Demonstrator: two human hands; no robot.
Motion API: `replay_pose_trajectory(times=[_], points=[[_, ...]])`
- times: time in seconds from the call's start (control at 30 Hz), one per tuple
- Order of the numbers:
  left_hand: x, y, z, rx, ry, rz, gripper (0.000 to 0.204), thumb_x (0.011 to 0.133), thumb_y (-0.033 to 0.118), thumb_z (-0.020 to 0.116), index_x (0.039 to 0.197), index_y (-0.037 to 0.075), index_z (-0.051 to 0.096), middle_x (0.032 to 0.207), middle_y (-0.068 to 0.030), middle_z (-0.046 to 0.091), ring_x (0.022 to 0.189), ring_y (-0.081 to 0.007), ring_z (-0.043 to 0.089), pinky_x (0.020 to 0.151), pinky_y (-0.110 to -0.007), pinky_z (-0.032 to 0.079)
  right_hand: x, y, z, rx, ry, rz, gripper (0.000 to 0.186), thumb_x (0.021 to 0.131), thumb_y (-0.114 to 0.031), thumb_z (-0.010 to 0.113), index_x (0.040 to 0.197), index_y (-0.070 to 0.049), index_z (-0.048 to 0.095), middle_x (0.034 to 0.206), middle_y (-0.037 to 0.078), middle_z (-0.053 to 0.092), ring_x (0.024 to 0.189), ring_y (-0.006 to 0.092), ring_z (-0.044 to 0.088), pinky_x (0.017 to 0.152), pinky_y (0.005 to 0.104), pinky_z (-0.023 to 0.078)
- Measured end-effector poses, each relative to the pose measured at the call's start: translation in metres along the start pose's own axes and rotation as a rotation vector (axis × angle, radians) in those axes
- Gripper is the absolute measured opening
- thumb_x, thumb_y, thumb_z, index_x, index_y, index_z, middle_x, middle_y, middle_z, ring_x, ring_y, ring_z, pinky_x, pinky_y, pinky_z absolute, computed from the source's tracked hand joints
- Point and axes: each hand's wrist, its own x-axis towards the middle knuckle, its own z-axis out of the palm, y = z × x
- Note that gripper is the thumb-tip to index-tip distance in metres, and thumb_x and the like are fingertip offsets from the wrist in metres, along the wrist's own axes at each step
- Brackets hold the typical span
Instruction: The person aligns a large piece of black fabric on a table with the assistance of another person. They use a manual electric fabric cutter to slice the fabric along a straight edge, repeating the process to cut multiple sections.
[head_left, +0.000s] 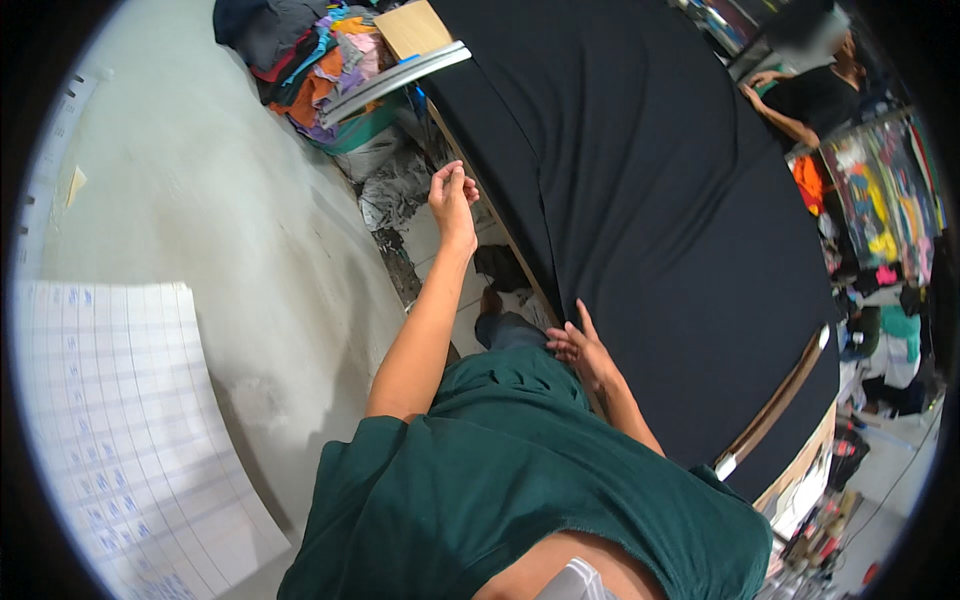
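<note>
A wide black cloth (640, 220) covers the long table, with loose folds across it and a crease along its left side. My left hand (455, 205) is raised beside the table's left edge, fingers curled in toward the thumb. Whatever may be between those fingers is too small to make out. Lower down, at the near left edge of the cloth, my right hand (585, 352) has its fingers apart, the index stretched forward over the fabric. It grips nothing that I can see.
A long pale metal strip (395, 82) lies across the far left corner, near a brown board (413, 30) and piled coloured cloth scraps (318, 75). A curved brown strip with white ends (775, 405) rests on the cloth's right. Another person (815, 100) stands beyond. Ruled paper (120, 420) hangs left.
</note>
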Motion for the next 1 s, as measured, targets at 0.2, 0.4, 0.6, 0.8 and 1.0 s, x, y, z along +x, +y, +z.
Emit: replay_pose_trajectory(times=[0.2,0.4,0.6,0.8,1.0], points=[[0.091,0.001,0.006,0.002,0.076,-0.07,0.019,0.107,0.021,0.063,0.12,0.007,0.067,0.085,0.0002,0.064,0.073,-0.0079,0.059,0.066,-0.024,0.051,0.027,-0.04,-0.026,0.156,-0.056,0.13,0.066,0.112,-0.037,0.051,0.169,-0.019,0.025,0.157,0.027,0.047,0.148,0.0371,0.044,0.127,0.0518,0.03],[0.179,-0.039,0.016,-0.001,0.075,-0.207,0.024,0.105,0.023,0.065,0.125,0.009,0.067,0.096,-0.0016,0.069,0.081,-0.0101,0.064,0.075,-0.027,0.054,0.035,-0.051,-0.028,0.312,0.126,0.228,0.043,0.111,-0.027,0.05,0.151,-0.011,0.052,0.141,0.019,0.06,0.132,0.0325,0.056,0.117,0.0483,0.042],[0.335,-0.047,0.057,0.193,-0.219,-0.354,0.044,0.107,0.026,0.06,0.145,0.005,0.056,0.132,-0.0149,0.069,0.113,-0.0227,0.07,0.094,-0.035,0.058,0.066,0.016,-0.001,0.61,0.618,0.157,0.023,0.105,-0.018,0.056,0.125,-0.008,0.062,0.107,0.012,0.07,0.097,0.0221,0.068,0.096,0.0385,0.057],[0.477,-0.093,0.125,0.252,-0.347,-0.507,0.06,0.104,0.024,0.068,0.152,-0.003,0.046,0.156,-0.0256,0.049,0.112,-0.03,0.074,0.083,-0.031,0.063,0.122,0.045,0.067,0.96,1.229,-0.112,0.021,0.1,-0.014,0.067,0.118,-0.011,0.056,0.095,0.01,0.065,0.077,0.0254,0.066,0.063,0.0398,0.056],[0.558,-0.143,0.184,0.521,-0.191,-0.628,0.037,0.098,0.044,0.076,0.109,0.012,0.062,0.079,-0.0086,0.065,0.049,-0.0109,0.051,0.04,-0.021,0.036,0.158,0.064,0.102,1.099,1.573,-0.379,0.024,0.095,-0.006,0.071,0.118,-0.013,0.063,0.096,0.002,0.065,0.083,0.0184,0.066,0.073,0.0341,0.059]])
